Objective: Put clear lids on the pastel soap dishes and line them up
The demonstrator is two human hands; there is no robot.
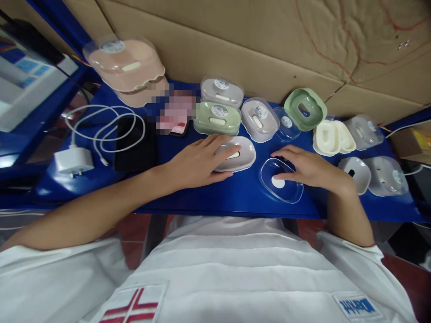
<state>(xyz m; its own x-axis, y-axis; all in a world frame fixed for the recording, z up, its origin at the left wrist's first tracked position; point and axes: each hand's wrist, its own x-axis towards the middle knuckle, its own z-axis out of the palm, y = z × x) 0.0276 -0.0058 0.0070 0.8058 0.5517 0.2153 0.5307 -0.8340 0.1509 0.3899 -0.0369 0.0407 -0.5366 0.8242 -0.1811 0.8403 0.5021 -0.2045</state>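
My left hand [202, 162] lies over a pale grey oval soap dish [247, 154], its fingers across the far side and its thumb at the near rim. A cream oblong insert [233, 155] shows in the dish's middle, partly under the index finger. To the right, my right hand [303, 166] grips a clear plastic lid [286, 195]. Its fingers are at the lid's far rim, and the thumb reaches over the inside near a round white sticker [278, 181]. The palm hides part of the lid.
Behind stand lidded soap dishes, green [205, 121] and grey [251, 128]. Farther right are an open green dish [308, 112], cream parts [325, 137] and more grey dishes [384, 177]. Stacked pink boxes [134, 58], a phone [178, 128] and a white charger [73, 160] with cable are left.
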